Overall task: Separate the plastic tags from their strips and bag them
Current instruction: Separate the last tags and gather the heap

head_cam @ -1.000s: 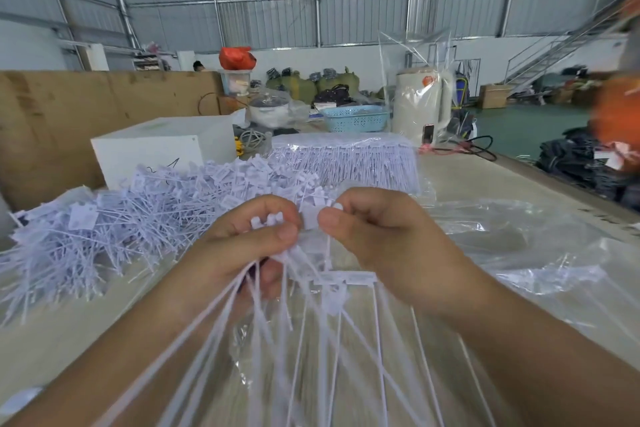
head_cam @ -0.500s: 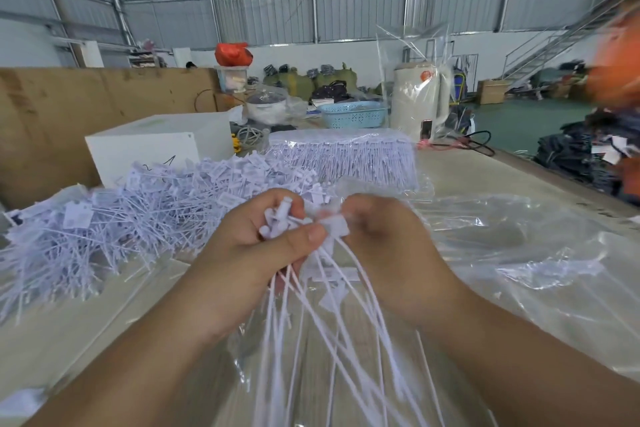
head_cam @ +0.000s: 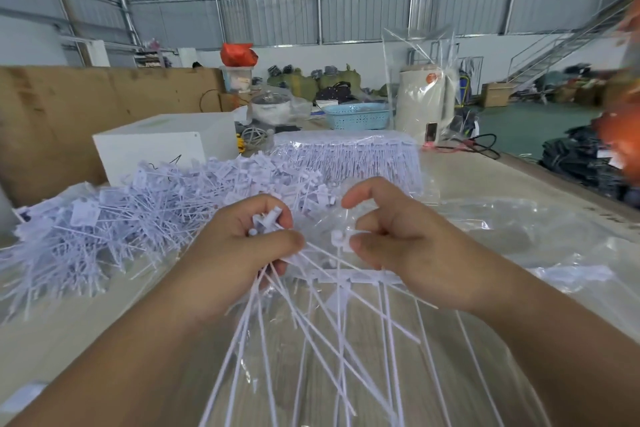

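The left hand [head_cam: 239,253] grips a bundle of separated plastic tags [head_cam: 304,322] above the worktop [head_cam: 502,177], its fingers curled round the small white block-shaped heads while the thin, pale, straight tails fan down and outward toward the viewer. The right hand [head_cam: 398,239] pinches the head of a single tag [head_cam: 341,239] between thumb and bent forefinger, just beside the bundle, with a short strip [head_cam: 360,276] still carrying tags below it, over clear plastic bags [head_cam: 519,236] spread on the worktop. A loose heap of tags [head_cam: 114,218] lies to the left, and a bagged block of unseparated strips [head_cam: 346,156] sits beyond the hands.
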The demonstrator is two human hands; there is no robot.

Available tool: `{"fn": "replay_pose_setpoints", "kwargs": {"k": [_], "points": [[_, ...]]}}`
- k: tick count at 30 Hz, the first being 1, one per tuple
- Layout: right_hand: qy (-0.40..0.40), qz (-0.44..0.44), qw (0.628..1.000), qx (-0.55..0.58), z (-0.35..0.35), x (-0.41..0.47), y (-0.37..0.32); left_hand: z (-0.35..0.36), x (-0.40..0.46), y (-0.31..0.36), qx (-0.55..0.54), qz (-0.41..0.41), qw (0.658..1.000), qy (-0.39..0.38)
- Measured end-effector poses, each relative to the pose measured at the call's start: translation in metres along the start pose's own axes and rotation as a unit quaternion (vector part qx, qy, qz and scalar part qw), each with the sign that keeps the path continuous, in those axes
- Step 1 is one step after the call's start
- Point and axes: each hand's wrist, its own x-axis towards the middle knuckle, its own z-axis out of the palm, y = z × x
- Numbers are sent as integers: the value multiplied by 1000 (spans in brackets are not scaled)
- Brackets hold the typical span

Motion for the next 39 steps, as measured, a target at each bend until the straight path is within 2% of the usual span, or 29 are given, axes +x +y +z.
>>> {"fn": "replay_pose_setpoints", "kwargs": {"k": [4, 7, 9, 13, 19, 24, 27, 29, 35, 39], "points": [[95, -12, 994, 53, -10, 1, -3, -4, 1, 0, -2, -5, 1000, 30], [132, -30, 977, 163, -13, 1, -6, -3, -3, 4, 11, 15, 1000, -23], [100, -32, 976, 192, -9, 1, -7, 3, -8, 7, 29, 36, 996, -77], [-8, -19, 989, 143, 8, -1, -6, 13, -11, 10, 6, 55, 990, -127], [-3, -32, 993, 114, 14, -1, -2, 12, -9, 8, -21, 53, 981, -186], [-11, -10, 996, 91, 15, 2, 1, 4, -7, 9, -34, 50, 984, -170], [-82, 26, 996, 4, 6, 0, -2, 0, -7, 9, -16, 45, 986, -161], [-109, 46, 993, -14, 2, 0, -3, 1, -8, 10, -5, 40, 987, -156], [-10, 30, 999, 22, 6, 4, -2, 16, -7, 11, -55, 43, 996, -62], [114, 4, 993, 36, 25, 9, -2, 21, -7, 12, -107, 52, 993, 18]]}}
